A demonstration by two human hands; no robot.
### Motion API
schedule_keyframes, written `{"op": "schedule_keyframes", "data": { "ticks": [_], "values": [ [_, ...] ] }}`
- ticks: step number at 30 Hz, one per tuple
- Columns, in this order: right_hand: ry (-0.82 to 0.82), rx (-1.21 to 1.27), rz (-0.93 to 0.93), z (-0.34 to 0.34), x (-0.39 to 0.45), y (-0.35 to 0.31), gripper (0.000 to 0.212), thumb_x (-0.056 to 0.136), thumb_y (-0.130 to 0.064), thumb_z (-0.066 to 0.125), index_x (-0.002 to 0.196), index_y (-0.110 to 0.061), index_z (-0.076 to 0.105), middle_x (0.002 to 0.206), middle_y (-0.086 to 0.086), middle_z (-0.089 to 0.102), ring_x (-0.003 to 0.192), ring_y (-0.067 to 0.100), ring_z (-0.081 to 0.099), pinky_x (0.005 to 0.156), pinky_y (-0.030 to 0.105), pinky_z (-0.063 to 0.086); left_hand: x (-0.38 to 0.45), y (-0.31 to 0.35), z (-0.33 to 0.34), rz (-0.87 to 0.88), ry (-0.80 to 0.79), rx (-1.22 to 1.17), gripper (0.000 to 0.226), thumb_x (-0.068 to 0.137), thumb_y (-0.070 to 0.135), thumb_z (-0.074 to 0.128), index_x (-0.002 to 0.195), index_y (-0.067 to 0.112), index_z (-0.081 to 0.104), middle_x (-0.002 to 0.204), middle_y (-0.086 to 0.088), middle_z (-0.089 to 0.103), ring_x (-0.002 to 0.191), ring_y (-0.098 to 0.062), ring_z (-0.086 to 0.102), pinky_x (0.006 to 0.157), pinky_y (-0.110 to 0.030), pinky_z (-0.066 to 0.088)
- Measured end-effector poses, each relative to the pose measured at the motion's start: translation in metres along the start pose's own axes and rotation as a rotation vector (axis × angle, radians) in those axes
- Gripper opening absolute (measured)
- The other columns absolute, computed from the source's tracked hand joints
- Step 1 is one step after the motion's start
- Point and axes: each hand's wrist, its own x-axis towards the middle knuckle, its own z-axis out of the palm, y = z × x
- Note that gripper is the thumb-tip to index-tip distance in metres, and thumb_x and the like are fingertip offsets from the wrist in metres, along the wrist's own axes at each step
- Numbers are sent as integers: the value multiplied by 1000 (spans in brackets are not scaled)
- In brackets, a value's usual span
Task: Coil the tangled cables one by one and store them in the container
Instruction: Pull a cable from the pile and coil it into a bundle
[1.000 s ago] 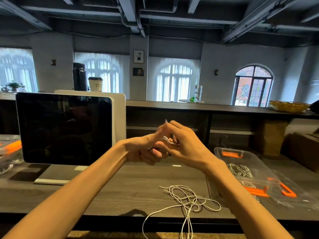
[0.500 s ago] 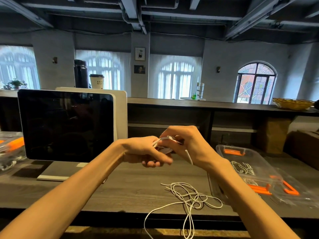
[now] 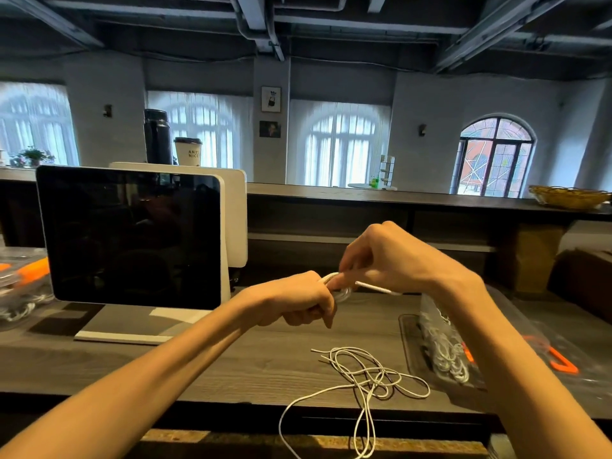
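Holding a small white coiled cable above the dark wooden counter, your left hand is curled around the coil while your right hand pinches its loose tail, which pokes out to the right. Both hands are closed on this one cable and meet at chest height in front of you. To finish the step well, keep the left grip firm so the loops stay stacked, and let the right hand wrap the tail around the bundle with light, even tension; judging by the short tail, few turns remain. Tuck the end under a loop so it does not spring open.

The clear container, with orange clips and coiled white cables inside, sits on the counter to your right, partly hidden by your right forearm. A tangled white cable lies just in front of you, trailing over the counter's near edge. A dark monitor stands on your left.
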Motion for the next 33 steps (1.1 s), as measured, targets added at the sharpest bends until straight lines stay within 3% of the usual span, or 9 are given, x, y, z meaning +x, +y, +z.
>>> {"op": "schedule_keyframes", "data": {
  "ticks": [4, 6, 12, 15, 19, 22, 25, 29, 33],
  "values": [
    [-27, 103, -6, -9, 0, 3, 13, 83, -41, 80, 83, -28, 78, 73, -10, 69, 69, 1, 61, 56, 12, 47, -1, 5, -6, -12, -110, -37, 34, 85, -2, 61, 60, 15, 45, 50, 4, 39, 42, -7, 29, 41, -18, 25],
    [28, 215, 6, -8, 1, 5, 23, 76, -50, 82, 75, -27, 78, 69, -4, 69, 63, 10, 58, 51, 14, 41, -4, 6, -8, -27, -161, -18, 37, 86, -2, 60, 58, 16, 42, 51, 3, 39, 41, -7, 28, 41, -18, 24],
    [162, 565, 6, 17, 10, 2, 32, 80, -46, 76, 85, -14, 80, 78, 2, 75, 76, 20, 71, 71, 32, 56, -10, 11, -12, -5, -262, -27, 35, 88, -2, 60, 64, 16, 43, 55, 2, 37, 43, -7, 27, 44, -19, 22],
    [232, 741, 93, 43, 13, 5, 28, 92, -39, 70, 92, -12, 79, 81, 12, 74, 73, 22, 66, 70, 36, 52, -14, 12, -17, 130, -161, -206, 27, 89, -8, 59, 76, 14, 51, 55, 2, 40, 42, -7, 31, 41, -18, 26],
    [276, 387, 70, 67, 14, 1, 23, 106, -20, 56, 98, -10, 75, 80, 8, 69, 70, 11, 60, 67, 31, 49, -11, 6, -30, 132, 111, -336, 17, 89, -7, 56, 84, 9, 59, 54, -2, 40, 42, -9, 32, 42, -20, 29],
    [230, 43, 31, 70, 15, -10, 21, 106, -15, 52, 117, -13, 70, 103, 5, 73, 88, 20, 67, 78, 37, 56, -6, 3, -40, 53, 257, -263, 14, 88, -2, 58, 79, 9, 59, 52, 0, 40, 42, -9, 33, 43, -21, 28],
    [191, -137, 26, 67, 13, -20, 19, 106, -17, 54, 116, -14, 69, 104, 7, 72, 87, 23, 69, 77, 40, 60, 2, -2, -42, 48, 392, 14, 2, 87, 6, 65, 85, 7, 65, 63, -5, 50, 52, -12, 44, 49, -23, 39],
    [64, -264, -96, 60, 8, -34, 14, 101, -8, 56, 111, -13, 65, 105, 5, 66, 79, 19, 61, 67, 30, 52, 14, -9, -37, 69, 590, 445, 16, 89, 23, 75, 98, 11, 69, 86, -5, 65, 77, -19, 62, 76, -33, 56],
    [102, -303, -244, 42, 9, -40, 16, 100, -12, 60, 114, -13, 67, 107, 3, 64, 89, 18, 59, 74, 31, 54, 11, -14, -31, 88, 545, 809, 15, 93, 17, 68, 104, 8, 67, 86, -3, 63, 80, -20, 66, 79, -36, 59]
  ]
}}
